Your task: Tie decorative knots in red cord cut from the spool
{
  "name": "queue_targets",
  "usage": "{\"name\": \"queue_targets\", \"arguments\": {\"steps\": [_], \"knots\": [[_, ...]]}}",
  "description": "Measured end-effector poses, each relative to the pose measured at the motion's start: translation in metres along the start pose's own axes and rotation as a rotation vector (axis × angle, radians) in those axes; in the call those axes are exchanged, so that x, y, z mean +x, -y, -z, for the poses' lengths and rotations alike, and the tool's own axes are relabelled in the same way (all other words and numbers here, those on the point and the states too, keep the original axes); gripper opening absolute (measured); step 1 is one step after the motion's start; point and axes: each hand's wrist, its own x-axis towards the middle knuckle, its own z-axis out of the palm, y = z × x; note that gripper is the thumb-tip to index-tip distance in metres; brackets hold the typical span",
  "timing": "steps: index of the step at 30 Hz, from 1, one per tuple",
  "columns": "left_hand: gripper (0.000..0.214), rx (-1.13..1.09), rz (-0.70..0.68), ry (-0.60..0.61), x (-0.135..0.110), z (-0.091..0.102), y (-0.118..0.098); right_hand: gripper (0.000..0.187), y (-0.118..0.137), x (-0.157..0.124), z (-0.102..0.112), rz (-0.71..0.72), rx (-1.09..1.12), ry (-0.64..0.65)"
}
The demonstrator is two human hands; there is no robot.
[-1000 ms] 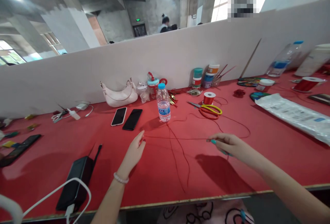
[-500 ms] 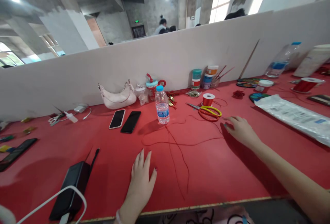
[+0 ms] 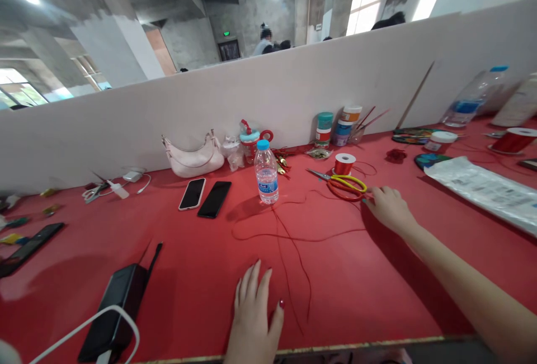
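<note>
Scissors (image 3: pixel 346 186) with one yellow and one red handle lie on the red table, blades pointing left. My right hand (image 3: pixel 389 207) is at the handle end, fingertips at or touching the loops, thumb and fingers a little apart; I cannot see a closed grip. My left hand (image 3: pixel 255 316) rests open near the table's front edge, fingers spread, holding nothing. A thin red cord (image 3: pixel 293 238) runs in loose loops and strands between the hands. Its upper part lies by the base of a water bottle (image 3: pixel 267 176) with a blue cap. A spool of red cord (image 3: pixel 344 166) stands behind the scissors.
Two phones (image 3: pixel 214 199), a pale handbag (image 3: pixel 195 157) and small jars (image 3: pixel 324 129) stand towards the white partition (image 3: pixel 168 107). A black power bank (image 3: pixel 113 308) with a white cable lies at left. At right are a plastic-wrapped packet (image 3: pixel 486 188) and another spool (image 3: pixel 514 140).
My right hand has moved left to the scissors' handles. My left hand has shifted right and nearer the table's front edge. The view has turned slightly.
</note>
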Motion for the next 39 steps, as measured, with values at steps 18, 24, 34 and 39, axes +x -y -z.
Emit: {"name": "queue_targets", "arguments": {"steps": [18,24,34,39], "knots": [[0.028,-0.058,-0.029,0.037,0.013,0.003,-0.063,0.014,0.088,-0.06,0.031,0.368,0.37,0.385],[0.044,0.045,0.106,0.041,0.021,0.003,-0.071,0.02,0.123,-0.097,0.024,0.608,0.217,0.435],[0.023,0.282,0.193,0.167,0.022,0.013,-0.07,0.021,0.136,-0.101,0.028,0.568,0.03,0.353],[0.035,0.359,0.113,0.131,0.02,0.008,-0.065,0.021,0.142,-0.105,0.032,0.474,-0.041,0.423]]}}
